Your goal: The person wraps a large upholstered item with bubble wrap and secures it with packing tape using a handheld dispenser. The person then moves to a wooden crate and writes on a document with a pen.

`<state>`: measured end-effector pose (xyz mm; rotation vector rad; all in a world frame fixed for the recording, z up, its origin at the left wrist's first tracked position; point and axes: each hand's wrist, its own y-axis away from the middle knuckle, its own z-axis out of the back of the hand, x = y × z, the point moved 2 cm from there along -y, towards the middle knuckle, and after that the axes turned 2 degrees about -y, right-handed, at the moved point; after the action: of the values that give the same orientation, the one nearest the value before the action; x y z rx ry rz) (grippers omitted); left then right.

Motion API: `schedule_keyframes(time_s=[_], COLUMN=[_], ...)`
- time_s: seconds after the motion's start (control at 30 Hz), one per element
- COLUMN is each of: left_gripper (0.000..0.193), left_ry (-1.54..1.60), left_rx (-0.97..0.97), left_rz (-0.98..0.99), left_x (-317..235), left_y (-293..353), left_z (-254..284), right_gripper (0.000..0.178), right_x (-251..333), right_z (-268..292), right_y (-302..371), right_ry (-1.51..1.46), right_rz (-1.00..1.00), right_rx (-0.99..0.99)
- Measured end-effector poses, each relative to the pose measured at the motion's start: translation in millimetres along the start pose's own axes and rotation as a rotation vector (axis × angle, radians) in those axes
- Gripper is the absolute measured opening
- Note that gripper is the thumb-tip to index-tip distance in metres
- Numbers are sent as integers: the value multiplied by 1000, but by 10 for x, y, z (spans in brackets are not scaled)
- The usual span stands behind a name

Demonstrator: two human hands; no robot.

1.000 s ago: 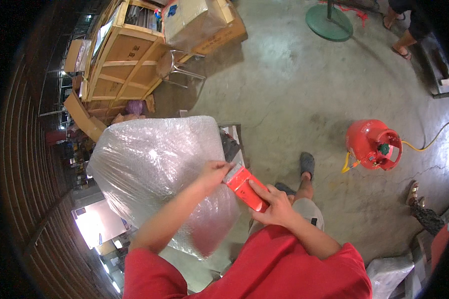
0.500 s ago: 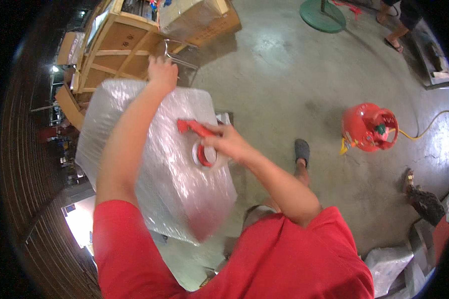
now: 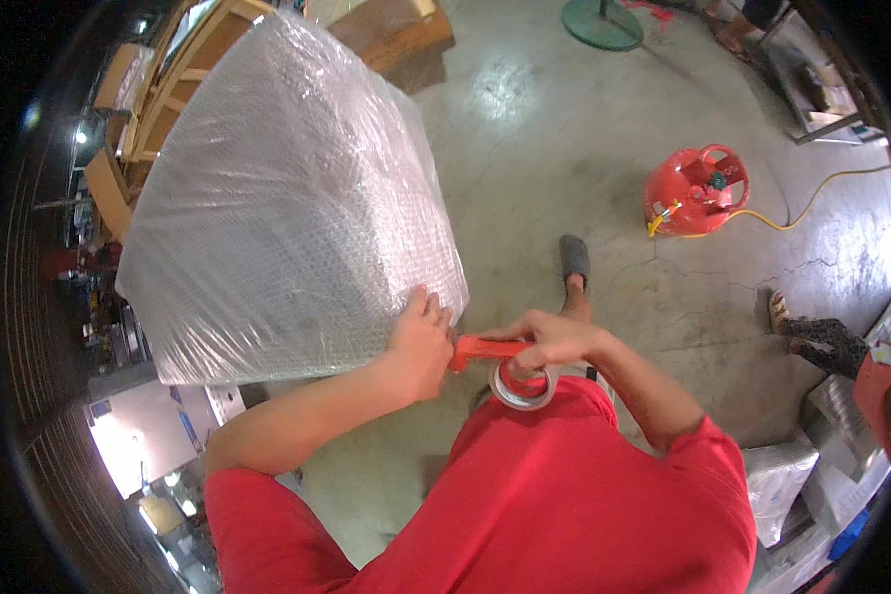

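Note:
A large package wrapped in clear bubble wrap (image 3: 297, 198) fills the left half of the view. My left hand (image 3: 421, 346) lies against its near right edge, fingers stretched over the wrap and not gripped round anything. Close to my body, my right hand (image 3: 554, 342) is closed round a red tape dispenser (image 3: 490, 348) that carries a roll of tape (image 3: 525, 391). The dispenser's head is right beside my left hand; whether a strip of tape runs between it and the package, I cannot make out.
A red gas cylinder (image 3: 688, 198) with a yellow hose (image 3: 812, 223) stands on the concrete floor to the right. Wooden crates (image 3: 183, 84) and cardboard boxes (image 3: 391, 40) are at the far left. Another person's sandalled foot (image 3: 780, 312) shows at right; a green round base (image 3: 602, 25) is far off.
My left hand has come back from the package's far end to its near right edge. My right hand has brought the tape dispenser off the package toward my body. The package now looks turned.

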<state>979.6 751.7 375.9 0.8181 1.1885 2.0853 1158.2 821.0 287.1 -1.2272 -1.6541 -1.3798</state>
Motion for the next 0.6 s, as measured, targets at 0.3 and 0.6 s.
schedule_keyframes(time_s=[0.3, 0.6], left_gripper=[31, 41], left_ry=[449, 2701], left_rx=[-137, -276], left_rz=[-93, -6], left_x=[91, 1035], left_y=[-104, -691], left_z=[-197, 53], right_gripper=[60, 82], right_x=[433, -65], right_z=[28, 374], right_y=[113, 196], right_ry=[506, 309], right_rz=[-73, 615], right_rx=[-293, -999])
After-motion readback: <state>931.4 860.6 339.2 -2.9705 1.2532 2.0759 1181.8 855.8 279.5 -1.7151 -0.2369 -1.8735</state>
